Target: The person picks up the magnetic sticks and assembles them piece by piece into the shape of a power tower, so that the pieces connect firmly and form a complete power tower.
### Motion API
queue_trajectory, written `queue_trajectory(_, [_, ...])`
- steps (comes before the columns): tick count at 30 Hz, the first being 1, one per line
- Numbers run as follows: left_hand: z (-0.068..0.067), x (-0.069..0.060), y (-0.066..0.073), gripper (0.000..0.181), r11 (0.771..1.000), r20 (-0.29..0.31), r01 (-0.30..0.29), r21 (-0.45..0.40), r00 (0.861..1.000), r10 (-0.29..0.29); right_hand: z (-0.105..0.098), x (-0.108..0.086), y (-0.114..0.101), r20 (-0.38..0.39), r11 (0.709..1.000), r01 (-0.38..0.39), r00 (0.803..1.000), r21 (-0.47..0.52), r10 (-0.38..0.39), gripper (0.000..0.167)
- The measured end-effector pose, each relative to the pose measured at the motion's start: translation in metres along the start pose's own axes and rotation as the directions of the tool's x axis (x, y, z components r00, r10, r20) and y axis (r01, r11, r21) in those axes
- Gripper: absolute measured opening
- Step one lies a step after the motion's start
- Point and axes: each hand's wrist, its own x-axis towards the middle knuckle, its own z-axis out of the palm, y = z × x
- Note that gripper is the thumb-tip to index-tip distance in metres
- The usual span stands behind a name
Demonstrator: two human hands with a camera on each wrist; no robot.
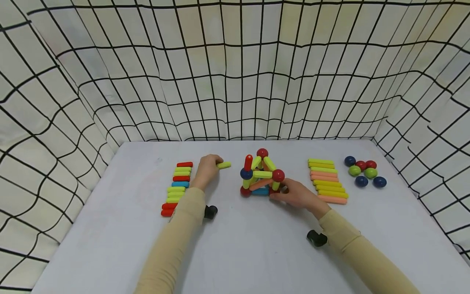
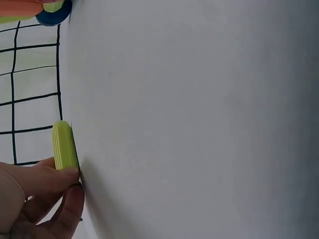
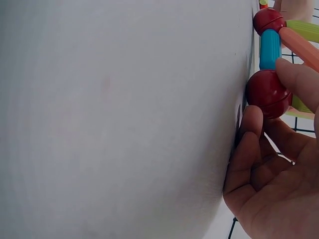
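Note:
A frame of coloured rods and balls (image 1: 262,174) stands mid-table, with red balls at several corners and a dark blue ball (image 1: 246,173) at its upper left. From that blue ball a red rod (image 1: 248,162) points upward. My right hand (image 1: 293,193) grips the frame's lower right red ball (image 3: 269,93), thumb and fingers around it, beside a blue rod (image 3: 270,49). Left of the frame, my left hand (image 1: 207,168) pinches a short yellow-green rod (image 2: 65,145) between thumb and fingers, close to the tabletop.
A column of short red, green and blue rods (image 1: 180,184) lies left of my left forearm. Longer yellow and salmon rods (image 1: 328,183) are lined up at the right. Beyond them sit loose blue, red and green balls (image 1: 361,181). Black netting (image 1: 241,81) surrounds the table's back and sides.

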Motion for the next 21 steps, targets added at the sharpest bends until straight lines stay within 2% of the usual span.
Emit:
queue_trajectory(1, [0.001,0.001,0.002,0.031,1.000,0.012,-0.011,0.001,1.000,0.011,0.000,0.000,0.000,0.002,1.000,0.003,1.000,0.002,-0.003,0.049])
queue_trajectory(3, [0.002,0.003,0.007,0.031,0.999,0.044,-0.013,-0.049,0.999,0.015,0.000,0.000,0.000,0.002,1.000,0.002,1.000,0.004,-0.002,0.049])
queue_trajectory(6, [0.001,0.004,0.017,0.036,0.974,0.116,0.040,-0.225,0.993,-0.014,0.000,0.000,-0.001,0.002,1.000,-0.001,1.000,0.003,0.001,0.049])
queue_trajectory(8, [-0.002,0.005,0.025,0.040,0.922,0.159,0.092,-0.377,0.987,-0.034,0.001,0.000,0.000,0.001,1.000,-0.001,1.000,0.005,0.001,0.049])
queue_trajectory(10, [-0.004,0.005,0.033,0.043,0.852,0.183,0.127,-0.508,0.982,-0.037,0.001,0.000,0.000,0.001,1.000,0.002,1.000,0.008,-0.002,0.049])
queue_trajectory(11, [-0.005,0.005,0.037,0.043,0.819,0.183,0.125,-0.560,0.983,-0.025,0.001,0.000,0.001,0.001,1.000,0.002,1.000,0.008,-0.002,0.049])
queue_trajectory(13, [-0.006,0.006,0.045,0.045,0.756,0.165,0.100,-0.647,0.986,0.011,0.000,0.000,0.001,0.000,1.000,-0.001,1.000,0.010,0.001,0.049])
queue_trajectory(16, [-0.008,0.007,0.055,0.046,0.692,0.109,0.025,-0.721,0.991,0.078,0.000,0.000,0.001,-0.002,1.000,-0.013,1.000,0.004,0.013,0.050])
queue_trajectory(17, [-0.009,0.007,0.059,0.046,0.679,0.093,0.000,-0.734,0.991,0.100,0.000,0.000,0.001,-0.002,1.000,-0.016,1.000,0.002,0.016,0.050])
queue_trajectory(18, [-0.010,0.007,0.063,0.046,0.677,0.080,-0.022,-0.736,0.990,0.119,0.000,0.001,0.001,-0.001,1.000,-0.018,1.000,0.002,0.018,0.051])
queue_trajectory(21, [-0.010,0.010,0.073,0.042,0.688,0.068,-0.071,-0.722,0.983,0.173,0.000,0.001,0.002,0.003,1.000,-0.016,1.000,-0.001,0.016,0.052])
